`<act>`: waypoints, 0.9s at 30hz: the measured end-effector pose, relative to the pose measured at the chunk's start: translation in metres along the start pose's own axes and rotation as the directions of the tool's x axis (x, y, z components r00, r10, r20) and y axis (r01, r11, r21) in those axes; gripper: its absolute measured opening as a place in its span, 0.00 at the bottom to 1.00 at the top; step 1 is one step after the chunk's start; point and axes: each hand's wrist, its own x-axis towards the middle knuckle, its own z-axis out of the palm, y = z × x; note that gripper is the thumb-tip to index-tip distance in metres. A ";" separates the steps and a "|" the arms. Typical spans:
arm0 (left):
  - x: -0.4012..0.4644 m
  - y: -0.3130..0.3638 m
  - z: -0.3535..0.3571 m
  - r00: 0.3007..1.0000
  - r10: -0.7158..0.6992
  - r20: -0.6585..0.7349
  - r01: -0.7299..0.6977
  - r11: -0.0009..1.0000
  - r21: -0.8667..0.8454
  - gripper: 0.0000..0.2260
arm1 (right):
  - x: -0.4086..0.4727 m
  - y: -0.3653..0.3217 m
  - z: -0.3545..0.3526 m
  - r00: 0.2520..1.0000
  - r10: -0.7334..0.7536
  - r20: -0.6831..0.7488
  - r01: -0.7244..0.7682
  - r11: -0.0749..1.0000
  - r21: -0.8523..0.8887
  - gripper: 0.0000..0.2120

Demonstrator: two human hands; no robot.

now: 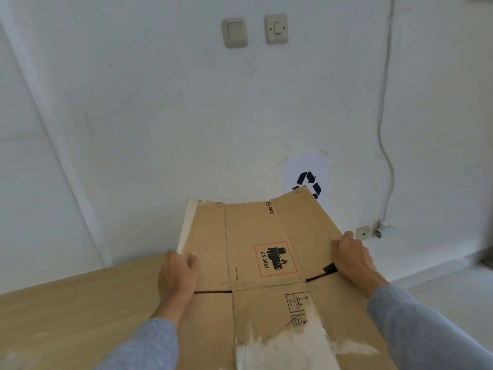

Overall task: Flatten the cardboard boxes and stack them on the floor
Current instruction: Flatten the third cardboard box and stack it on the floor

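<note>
A flattened brown cardboard box [250, 236] with a red-framed "UN 3481" label and white tape remnants is held out flat in front of me, its far flaps pointing toward the white wall. My left hand [177, 276] grips its left edge, fingers curled over the top. On the right edge, my right hand [352, 256] grips beside a strip of black tape. Both forearms wear grey-blue sleeves.
A light wooden table [66, 311] lies under and left of the box. The white wall ahead carries two switches [234, 32], a taped paper recycling sign [309, 177], a hanging cable [384, 129] and low sockets [363, 232]. Pale floor [440, 289] shows at right.
</note>
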 end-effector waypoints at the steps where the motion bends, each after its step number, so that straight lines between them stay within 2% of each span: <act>1: -0.003 0.009 0.010 1.000 -0.007 0.002 0.007 1.000 0.003 0.18 | 0.011 0.010 -0.001 1.000 0.003 0.006 -0.003 1.000 -0.005 0.14; 10: -0.071 0.090 0.124 0.990 -0.141 0.005 0.141 0.990 0.004 0.15 | 0.114 0.111 -0.024 0.992 -0.089 0.091 0.098 0.991 -0.093 0.13; 15: -0.101 0.104 0.202 0.987 -0.156 0.031 0.154 0.987 0.044 0.15 | 0.145 0.179 0.003 0.992 -0.097 0.083 0.107 0.985 -0.132 0.14; 20: -0.135 0.080 0.293 0.991 -0.132 0.013 0.132 0.990 0.047 0.11 | 0.157 0.261 0.075 0.994 -0.056 0.091 0.065 0.994 -0.091 0.10; 27: -0.190 -0.016 0.442 0.989 -0.143 0.024 0.142 0.989 0.050 0.12 | 0.152 0.374 0.199 0.991 -0.095 0.090 0.105 0.989 -0.106 0.09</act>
